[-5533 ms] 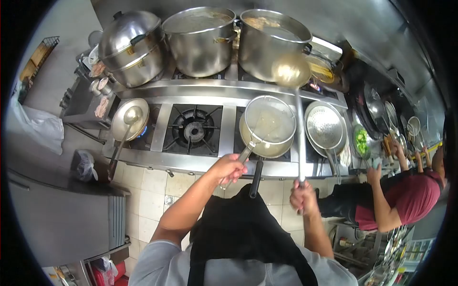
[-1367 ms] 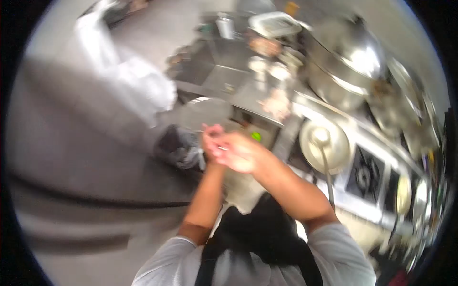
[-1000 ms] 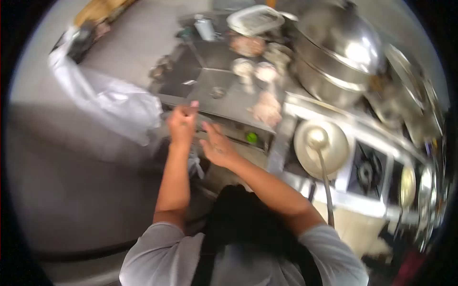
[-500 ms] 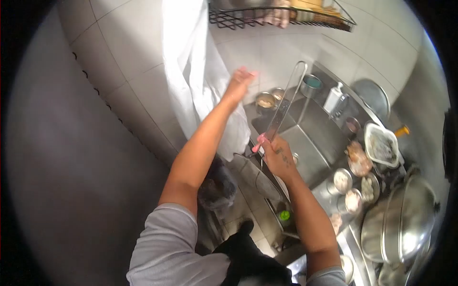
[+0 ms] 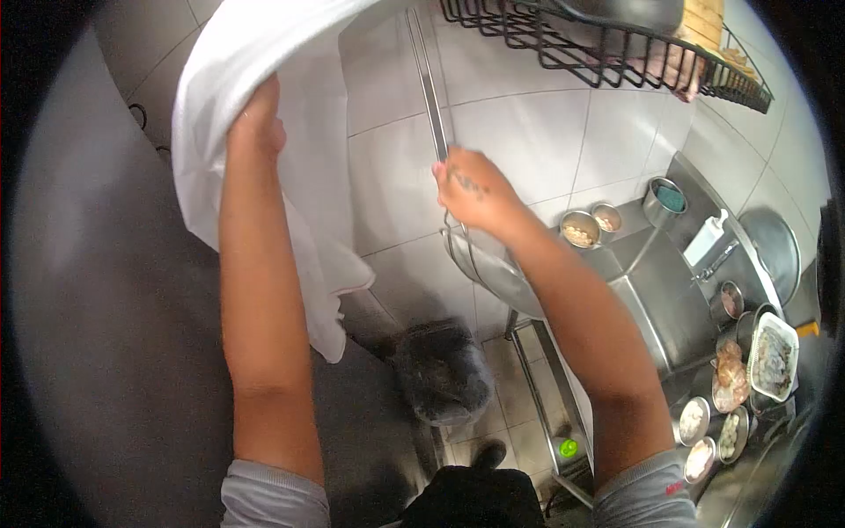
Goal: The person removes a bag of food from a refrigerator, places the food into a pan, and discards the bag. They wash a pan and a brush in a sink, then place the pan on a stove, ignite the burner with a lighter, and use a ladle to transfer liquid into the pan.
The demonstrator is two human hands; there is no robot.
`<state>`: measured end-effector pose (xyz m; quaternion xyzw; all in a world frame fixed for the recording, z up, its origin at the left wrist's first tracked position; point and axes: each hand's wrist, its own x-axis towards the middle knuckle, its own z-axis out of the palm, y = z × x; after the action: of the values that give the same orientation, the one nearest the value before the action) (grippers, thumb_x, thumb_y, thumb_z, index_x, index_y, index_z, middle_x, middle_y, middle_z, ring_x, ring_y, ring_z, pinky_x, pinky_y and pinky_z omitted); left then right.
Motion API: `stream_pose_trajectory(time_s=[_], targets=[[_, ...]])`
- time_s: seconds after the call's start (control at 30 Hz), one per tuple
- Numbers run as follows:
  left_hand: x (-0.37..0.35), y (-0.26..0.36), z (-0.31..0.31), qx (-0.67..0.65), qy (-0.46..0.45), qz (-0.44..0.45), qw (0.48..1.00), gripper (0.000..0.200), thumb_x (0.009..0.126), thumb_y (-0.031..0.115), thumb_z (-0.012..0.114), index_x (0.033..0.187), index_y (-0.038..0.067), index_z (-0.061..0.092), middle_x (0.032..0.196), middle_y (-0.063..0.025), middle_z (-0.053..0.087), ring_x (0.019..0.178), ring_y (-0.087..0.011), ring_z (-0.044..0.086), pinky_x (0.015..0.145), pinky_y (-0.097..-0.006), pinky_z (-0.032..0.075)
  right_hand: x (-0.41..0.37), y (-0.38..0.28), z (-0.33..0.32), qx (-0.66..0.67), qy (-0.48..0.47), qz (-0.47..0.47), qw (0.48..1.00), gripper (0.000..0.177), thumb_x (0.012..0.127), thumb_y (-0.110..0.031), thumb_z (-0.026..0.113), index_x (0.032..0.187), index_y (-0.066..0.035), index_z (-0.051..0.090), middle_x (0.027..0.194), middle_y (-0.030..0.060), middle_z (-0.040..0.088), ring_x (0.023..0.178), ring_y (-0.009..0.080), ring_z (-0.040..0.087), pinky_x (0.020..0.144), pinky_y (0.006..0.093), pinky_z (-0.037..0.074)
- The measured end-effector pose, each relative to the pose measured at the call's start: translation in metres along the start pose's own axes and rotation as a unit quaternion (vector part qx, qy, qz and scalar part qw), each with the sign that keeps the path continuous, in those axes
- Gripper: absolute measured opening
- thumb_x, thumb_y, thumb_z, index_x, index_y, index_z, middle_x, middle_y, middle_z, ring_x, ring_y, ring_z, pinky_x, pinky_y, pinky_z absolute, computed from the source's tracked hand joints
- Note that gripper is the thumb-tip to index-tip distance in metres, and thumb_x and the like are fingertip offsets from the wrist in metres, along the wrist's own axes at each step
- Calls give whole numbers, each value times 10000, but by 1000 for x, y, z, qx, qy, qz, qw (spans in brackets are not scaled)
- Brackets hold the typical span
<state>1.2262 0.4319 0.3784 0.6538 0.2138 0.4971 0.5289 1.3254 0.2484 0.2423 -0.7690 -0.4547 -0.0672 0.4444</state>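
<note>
At the upper left, my left hand (image 5: 261, 119) is raised against a white curtain (image 5: 207, 132), its fingers closed on the cloth and partly covered by a fold. The curtain's lower end hangs loose below. My right hand (image 5: 477, 189) is wrapped round the long metal handle of a strainer (image 5: 495, 271). The handle points up past my fist, and the strainer's round bowl hangs below it, partly behind my forearm.
A black wire shelf (image 5: 607, 44) juts from the tiled wall. On the right is a steel sink (image 5: 651, 308) with metal bowls (image 5: 581, 229), a white pump bottle (image 5: 706, 238) and a white tub (image 5: 775, 361) around it. A plastic-lined bin (image 5: 444, 374) stands on the floor.
My left hand has moved left and up and now lifts the curtain aside. My right hand has raised the strainer away from the sink, to the left. The view has turned left.
</note>
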Motion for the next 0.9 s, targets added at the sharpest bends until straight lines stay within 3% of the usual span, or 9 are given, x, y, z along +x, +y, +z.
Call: stream_pose_trajectory(time_s=[0.07,0.4,0.5,0.57,0.63,0.8,0.83,0.87,0.9], targets=[[11,11,-6,13,-24,56,998,746,874,535,461,1426,111,195,1480,-191,131,1366,-401,81,1022,-663,86,30,-9,0,-23,-4,3,1000,235,849,-149,477,851,71,559,774,260,601,766,421,586,719,460,470],[13,59,-6,34,-48,93,994,982,729,614,587,1449,142,115,1495,-207,5,1355,-460,12,991,-695,69,80,-33,-18,-89,41,-3,995,214,772,-82,469,857,78,584,880,291,609,857,425,600,783,440,482],[-13,77,4,20,-41,76,996,954,743,613,573,1446,142,131,1490,-206,40,1350,-466,36,978,-709,86,92,-24,-17,-89,46,50,994,308,897,-198,410,850,78,538,647,125,639,733,276,637,737,381,468],[-15,78,5,34,-24,37,998,939,752,612,564,1445,143,139,1487,-203,63,1347,-469,51,971,-715,96,93,-22,-20,-48,70,56,995,218,756,-69,464,853,78,593,904,291,612,884,416,604,795,424,488],[24,46,-13,10,-44,106,993,891,781,592,546,1444,150,149,1480,-194,103,1340,-473,83,957,-728,121,93,-12,-18,-119,58,20,991,220,759,-71,466,864,78,589,921,288,612,899,408,604,804,423,485],[22,-9,-20,-5,-13,35,999,735,882,498,465,1430,102,176,1486,-158,153,1357,-391,141,1010,-656,190,96,25,6,-188,71,-8,980,171,790,-117,524,845,-5,640,1025,204,600,918,338,582,793,408,474],[38,-39,-33,-32,-30,11,999,697,900,462,453,1427,96,181,1483,-154,175,1357,-374,158,1020,-638,203,94,41,33,-76,245,-93,962,199,771,-89,535,932,-8,619,1054,183,593,939,307,576,805,400,473],[39,-56,-38,-19,-65,22,997,627,919,399,427,1417,83,217,1466,-151,217,1337,-361,216,1029,-585,245,127,92,81,-241,313,-189,899,224,794,-76,511,991,-5,590,1030,160,600,941,288,571,813,390,470],[34,-79,-39,-14,-112,29,993,560,938,335,402,1407,69,252,1449,-148,258,1317,-348,274,1037,-532,287,83,14,20,-100,28,4,995,292,782,-168,579,1017,1,612,993,206,629,920,344,608,768,427,495]])
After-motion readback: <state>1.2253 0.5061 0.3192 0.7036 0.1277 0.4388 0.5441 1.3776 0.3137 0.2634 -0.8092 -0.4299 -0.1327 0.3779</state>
